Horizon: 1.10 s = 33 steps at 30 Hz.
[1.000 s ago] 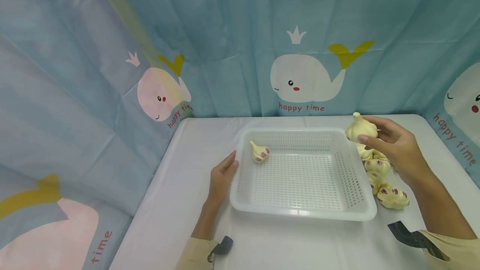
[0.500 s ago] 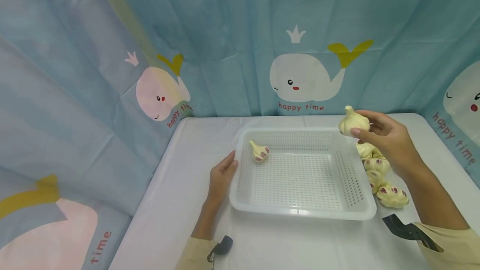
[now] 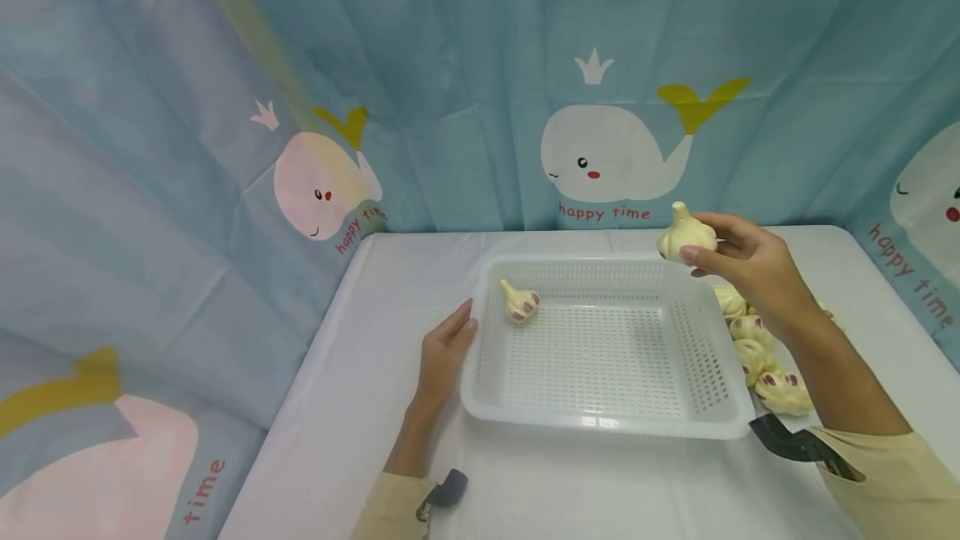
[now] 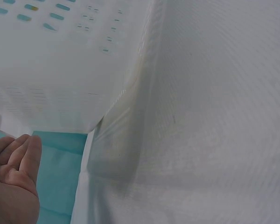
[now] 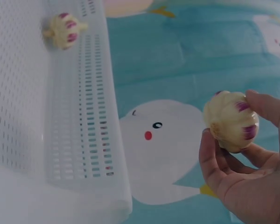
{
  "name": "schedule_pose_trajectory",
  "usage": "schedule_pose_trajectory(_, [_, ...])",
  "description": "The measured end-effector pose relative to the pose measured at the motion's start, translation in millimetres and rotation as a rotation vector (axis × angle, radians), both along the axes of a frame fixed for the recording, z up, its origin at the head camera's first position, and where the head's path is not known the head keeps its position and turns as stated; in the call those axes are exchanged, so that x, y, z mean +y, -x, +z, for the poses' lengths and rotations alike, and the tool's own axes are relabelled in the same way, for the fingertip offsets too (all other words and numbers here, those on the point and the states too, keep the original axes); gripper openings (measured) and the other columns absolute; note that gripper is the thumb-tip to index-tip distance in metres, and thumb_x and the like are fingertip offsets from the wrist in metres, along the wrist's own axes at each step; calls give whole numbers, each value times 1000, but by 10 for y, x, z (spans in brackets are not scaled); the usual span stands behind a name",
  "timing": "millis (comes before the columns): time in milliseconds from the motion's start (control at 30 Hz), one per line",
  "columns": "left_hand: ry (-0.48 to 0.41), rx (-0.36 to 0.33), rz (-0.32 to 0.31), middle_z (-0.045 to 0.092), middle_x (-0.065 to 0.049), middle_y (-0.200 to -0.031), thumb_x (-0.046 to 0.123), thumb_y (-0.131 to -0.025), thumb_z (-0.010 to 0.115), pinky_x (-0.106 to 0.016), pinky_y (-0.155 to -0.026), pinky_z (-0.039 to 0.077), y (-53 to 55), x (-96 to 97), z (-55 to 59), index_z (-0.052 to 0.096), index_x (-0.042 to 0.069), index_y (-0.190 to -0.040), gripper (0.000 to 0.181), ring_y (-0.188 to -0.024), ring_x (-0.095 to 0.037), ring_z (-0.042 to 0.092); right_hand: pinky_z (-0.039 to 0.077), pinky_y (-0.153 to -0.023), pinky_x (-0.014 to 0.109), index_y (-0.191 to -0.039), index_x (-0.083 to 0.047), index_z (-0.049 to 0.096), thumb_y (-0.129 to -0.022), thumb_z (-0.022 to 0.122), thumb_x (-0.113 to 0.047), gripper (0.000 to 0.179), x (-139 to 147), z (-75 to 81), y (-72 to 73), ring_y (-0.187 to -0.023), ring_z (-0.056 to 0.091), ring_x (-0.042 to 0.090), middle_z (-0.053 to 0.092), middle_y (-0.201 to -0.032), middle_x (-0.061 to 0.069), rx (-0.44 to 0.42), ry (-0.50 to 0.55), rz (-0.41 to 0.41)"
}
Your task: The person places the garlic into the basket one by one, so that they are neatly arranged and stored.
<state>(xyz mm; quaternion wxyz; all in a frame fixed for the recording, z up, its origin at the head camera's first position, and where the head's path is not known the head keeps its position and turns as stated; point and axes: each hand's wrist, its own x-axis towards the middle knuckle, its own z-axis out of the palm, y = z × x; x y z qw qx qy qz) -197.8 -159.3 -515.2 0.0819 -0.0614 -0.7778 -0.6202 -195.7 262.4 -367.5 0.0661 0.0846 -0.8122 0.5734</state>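
A white plastic basket (image 3: 592,422) with perforated walls stands on the table. One garlic bulb (image 3: 520,304) with purple patches lies inside it, near the left back corner. My right hand (image 3: 750,265) pinches another garlic bulb (image 3: 686,238) between thumb and fingers, above the basket's back right corner. In the right wrist view this held garlic (image 5: 231,121) shows its purple-marked underside. My left hand (image 3: 444,357) rests at the basket's left wall; in the left wrist view its fingers (image 4: 30,156) are nearly straight beside the basket's side (image 4: 51,70).
Several more garlic bulbs (image 3: 782,390) lie in a row along the basket's right side, partly hidden by my right forearm. A white cloth (image 3: 360,407) covers the table. Behind it hangs a blue curtain (image 3: 465,165) printed with whales.
My right hand has moved left and slightly up with the garlic, from over the pile at the right to above the basket's back right corner. My left hand has stayed put.
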Motion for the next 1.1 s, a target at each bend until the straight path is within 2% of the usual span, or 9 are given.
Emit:
schedule_pose_trajectory(267, [1,3,3,56,1,-156,34,-109,62,-34,-117,47,2,1,14,59,13,-151,47,-148,-20,50,57,-86,12,-158,-9,47,-104,71,-22,60,-67,-9,116,-95,72,10,64,-123,-8,-35,-19,23])
schedule_pose_trajectory(400, [0,-2,2,56,0,-157,34,-109,62,-35,-117,47,-1,-2,19,59,13,-151,47,-148,-20,50,55,-86,10,-161,-9,42,-104,72,-28,67,-107,-55,181,-97,72,8,60,-137,-2,-75,-45,40])
schedule_pose_trajectory(567, [-1,-13,12,56,1,-157,34,-109,62,-32,-117,47,-2,-1,20,59,14,-151,47,-148,-18,50,55,-88,9,-161,-9,40,-103,72,-33,70,-204,-102,246,-103,70,5,56,-149,12,-106,-66,76])
schedule_pose_trajectory(733, [-3,-24,13,57,3,-156,34,-109,62,-32,-116,48,-7,4,24,59,15,-151,47,-148,-17,51,56,-87,14,-159,-13,45,-101,75,-36,68,-315,-129,285,-106,68,6,59,-145,11,-118,-83,98])
schedule_pose_trajectory(933, [-11,-26,-1,55,2,-157,36,-109,62,-32,-118,46,3,-2,-3,58,15,-152,48,-149,-19,48,58,-87,18,-157,-11,49,-101,76,-32,66,-410,-170,342,-110,68,8,63,-138,13,-98,-95,152])
schedule_pose_trajectory(1100, [-16,-15,-18,54,1,-158,37,-109,60,-32,-119,45,15,-11,-23,57,12,-152,50,-150,-19,47,57,-91,20,-155,-13,52,-99,77,-37,65,-470,-199,396,-114,67,10,63,-139,10,-134,-119,167])
